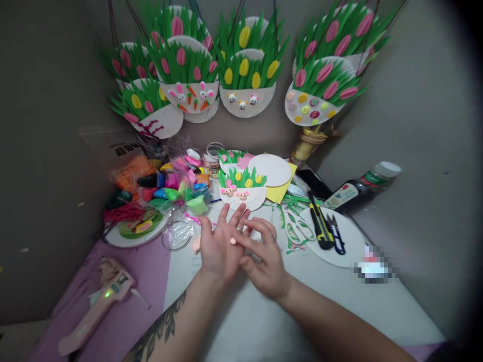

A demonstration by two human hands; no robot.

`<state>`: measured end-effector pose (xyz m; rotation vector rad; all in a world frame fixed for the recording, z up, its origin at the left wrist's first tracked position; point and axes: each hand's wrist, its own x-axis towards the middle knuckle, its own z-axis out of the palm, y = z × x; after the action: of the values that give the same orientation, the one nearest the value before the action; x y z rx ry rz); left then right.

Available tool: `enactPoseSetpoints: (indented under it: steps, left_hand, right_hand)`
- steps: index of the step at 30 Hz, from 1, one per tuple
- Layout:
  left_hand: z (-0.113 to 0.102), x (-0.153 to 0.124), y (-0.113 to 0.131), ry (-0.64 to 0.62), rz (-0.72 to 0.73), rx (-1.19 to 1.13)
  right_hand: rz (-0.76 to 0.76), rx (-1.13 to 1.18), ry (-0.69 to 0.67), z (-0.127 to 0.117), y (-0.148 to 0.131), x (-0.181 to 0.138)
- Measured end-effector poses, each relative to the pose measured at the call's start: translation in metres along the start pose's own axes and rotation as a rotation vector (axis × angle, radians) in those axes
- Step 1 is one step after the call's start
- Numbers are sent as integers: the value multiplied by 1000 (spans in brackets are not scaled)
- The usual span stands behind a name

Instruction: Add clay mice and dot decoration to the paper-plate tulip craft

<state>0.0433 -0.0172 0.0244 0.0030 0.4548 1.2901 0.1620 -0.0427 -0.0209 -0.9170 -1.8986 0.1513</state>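
Observation:
My left hand (pixel 222 251) lies palm up above the table with its fingers spread. A small pale pink ball, apparently of modelling clay (pixel 233 241), rests on its palm. My right hand (pixel 267 261) is held over that palm from the right. Its index fingertip is at the ball, and thumb and fingers are apart; whether it touches the ball I cannot tell. Just beyond my fingertips lies a paper-plate basket (pixel 249 197) with green paper grass, yellow flowers and two pink animal faces. A lump of pale pink clay (pixel 196 245) sits left of my left hand.
On the left are a glue gun (pixel 113 291) with a green light and bags of coloured clay (pixel 177 181). To the right, a utility knife (pixel 320 221) and thread snips (pixel 335 234) lie on a white plate (pixel 350 236), beside white-handled scissors (pixel 296 226) and a dark bottle (pixel 358 188).

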Motion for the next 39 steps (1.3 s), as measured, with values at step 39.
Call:
enactPoseSetpoints:
  steps: [39]
  left_hand:
    - [-12, 10, -2, -66, 15, -138]
  right_hand:
    - [10, -212, 13, -5, -7, 5]
